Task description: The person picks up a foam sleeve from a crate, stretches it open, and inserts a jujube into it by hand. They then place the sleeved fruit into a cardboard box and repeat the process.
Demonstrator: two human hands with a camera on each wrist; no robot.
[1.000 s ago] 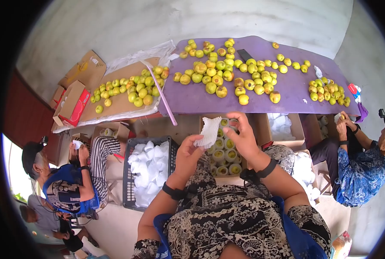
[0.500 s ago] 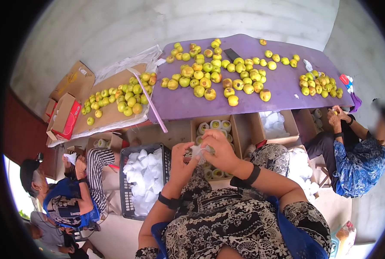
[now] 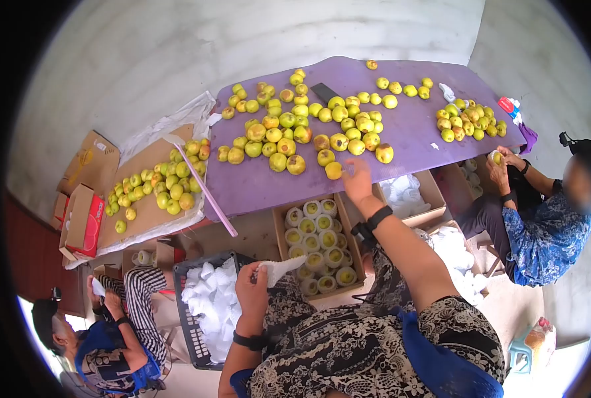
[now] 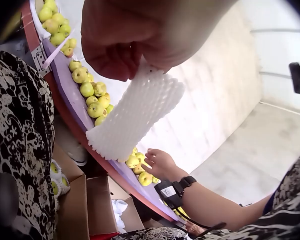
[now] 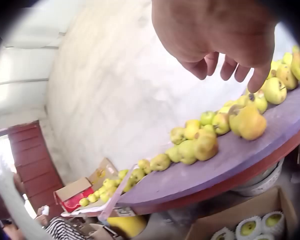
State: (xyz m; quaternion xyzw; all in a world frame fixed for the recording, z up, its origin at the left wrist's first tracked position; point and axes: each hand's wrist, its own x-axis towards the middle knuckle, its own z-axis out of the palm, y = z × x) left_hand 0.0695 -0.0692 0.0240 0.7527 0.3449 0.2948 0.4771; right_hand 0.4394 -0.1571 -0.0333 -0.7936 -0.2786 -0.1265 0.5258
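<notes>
Left wrist view gives me the foam net [image 4: 137,112] at its clearest: white, thin and flattened, with rows of small raised cells along its length and a scalloped edge at its far, wider end. My left hand [image 3: 252,292] pinches the other end between thumb and bent fingers, so the net slants away from my grip. From the head view I have it over my lap, between the black crate [image 3: 192,328] heaped with white foam pieces [image 3: 209,298] and the open carton [image 3: 279,232]. That carton holds rows of fruit, each in its own white net [image 3: 314,242], yellow-green tops showing. My right hand [image 3: 357,182] is stretched out at the front edge of the purple table [image 3: 242,194], fingers loosely bent and apart, holding nothing, just beside a yellow fruit [image 3: 334,170]; I can't tell whether they touch. Behind it lies loose fruit [image 3: 269,136], green to yellow, several with brown patches. One person [image 3: 116,351] sits to my left, another [image 3: 540,232] to my right.
</notes>
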